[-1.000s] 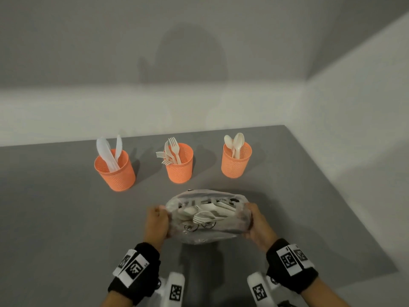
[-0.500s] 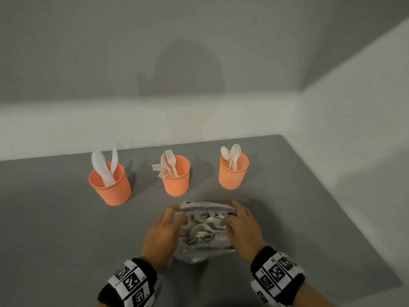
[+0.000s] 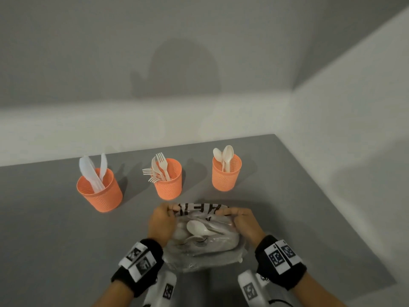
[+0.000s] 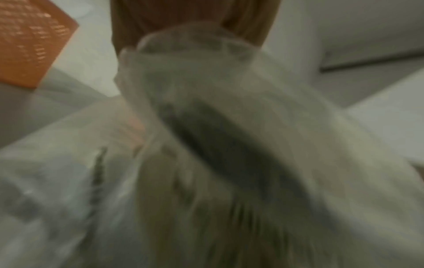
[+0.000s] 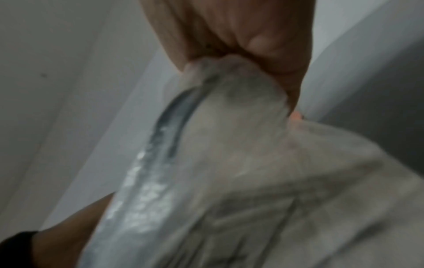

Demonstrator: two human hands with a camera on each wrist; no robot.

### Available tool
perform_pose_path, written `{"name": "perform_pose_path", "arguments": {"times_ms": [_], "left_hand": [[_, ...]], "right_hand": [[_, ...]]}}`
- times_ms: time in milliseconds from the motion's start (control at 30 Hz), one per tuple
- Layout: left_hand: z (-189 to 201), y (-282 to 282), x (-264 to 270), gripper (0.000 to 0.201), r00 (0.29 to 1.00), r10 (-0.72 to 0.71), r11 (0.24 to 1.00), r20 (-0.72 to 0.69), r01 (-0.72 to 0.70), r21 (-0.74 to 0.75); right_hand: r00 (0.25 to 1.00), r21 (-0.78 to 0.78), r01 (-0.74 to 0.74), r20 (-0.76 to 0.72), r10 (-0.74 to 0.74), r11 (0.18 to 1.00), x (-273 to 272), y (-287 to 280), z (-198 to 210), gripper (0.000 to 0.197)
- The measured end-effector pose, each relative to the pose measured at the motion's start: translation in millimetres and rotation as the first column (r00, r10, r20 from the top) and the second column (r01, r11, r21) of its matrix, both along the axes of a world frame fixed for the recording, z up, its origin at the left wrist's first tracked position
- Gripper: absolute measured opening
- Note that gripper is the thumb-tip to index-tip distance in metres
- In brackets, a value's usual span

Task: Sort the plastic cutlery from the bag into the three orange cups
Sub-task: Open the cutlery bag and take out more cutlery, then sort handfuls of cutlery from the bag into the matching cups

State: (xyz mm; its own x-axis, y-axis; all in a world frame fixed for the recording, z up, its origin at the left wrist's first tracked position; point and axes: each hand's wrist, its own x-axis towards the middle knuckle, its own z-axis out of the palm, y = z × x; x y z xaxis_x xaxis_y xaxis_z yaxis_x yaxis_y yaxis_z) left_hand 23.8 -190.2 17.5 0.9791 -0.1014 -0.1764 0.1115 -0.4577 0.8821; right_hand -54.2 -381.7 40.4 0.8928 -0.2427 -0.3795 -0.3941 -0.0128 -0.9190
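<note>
- Your wristbands [image 3: 141, 262] sit nearest you, black with white coded tags, one on each forearm, flanking the near end of the bag [image 3: 205, 244].
- The bag is clear plastic with black lettering along its far edge. It lies on the grey table [image 3: 44, 240], directly in front of you and nearer than all three cups.
- Your left hand [image 3: 160, 222] grips the bag's left side at the mouth, fingers curled over the film. The left wrist view confirms gathered plastic pinched in the fingers [image 4: 190, 23], though that picture is blurred.
- Your right hand [image 3: 242, 222] grips the bag's right side in the same way. The right wrist view shows the film bunched inside a closed fist [image 5: 247, 36].
- Between your two hands the bag's mouth is stretched wide.
- Inside the bag, a white spoon [image 3: 198, 228] lies uppermost, bowl to the left. Further pale cutlery lies beneath it; the kinds cannot be told.
- Beyond the bag and to its left stands the left cup [image 3: 104, 196], orange mesh, holding white knives [image 3: 90, 173] that lean left.
- Beyond the bag, just left of its centre, stands the middle cup [image 3: 169, 185], holding forks [image 3: 160, 167]. Some stand upright; others hang out over its left rim.
- Beyond the bag and to its right stands the right cup [image 3: 226, 176], holding spoons [image 3: 224, 155], bowls up.
- The three cups stand apart from each other and from the bag.
- A pale wall [image 3: 199, 63] rises behind the cups, farthest from the bag.
</note>
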Motion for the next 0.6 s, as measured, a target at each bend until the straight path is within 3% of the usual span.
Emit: {"name": "perform_pose_path", "arguments": {"times_ms": [100, 167, 300, 433, 600], "left_hand": [[-1, 1, 17, 0.050, 0.955, -0.064, 0.978, -0.288, 0.002, -0.210], [-3, -7, 21, 0.047, 0.932, -0.158, 0.973, -0.325, 0.092, -0.210], [8, -50, 22, 0.042, 0.924, -0.302, 0.945, -0.234, 0.257, -0.202], [22, -113, 23, 0.043, 0.871, -0.487, 0.868, -0.066, 0.475, -0.141], [31, -180, 21, 0.044, 0.832, -0.550, 0.833, 0.068, 0.553, -0.025]], "right_hand": [[0.999, 0.002, -0.013, -0.046, 0.013, 1.000, -4, -15, 4, 0.053], [0.998, 0.042, 0.022, -0.059, -0.020, 0.999, -11, -28, 4, 0.052], [0.990, 0.063, 0.131, -0.050, -0.128, 0.989, -29, -61, 9, 0.058], [0.975, -0.045, 0.223, -0.003, -0.223, 0.974, -48, -103, 21, 0.054], [0.946, -0.297, 0.322, 0.126, -0.297, 0.899, -76, -138, 32, 0.053]]}}
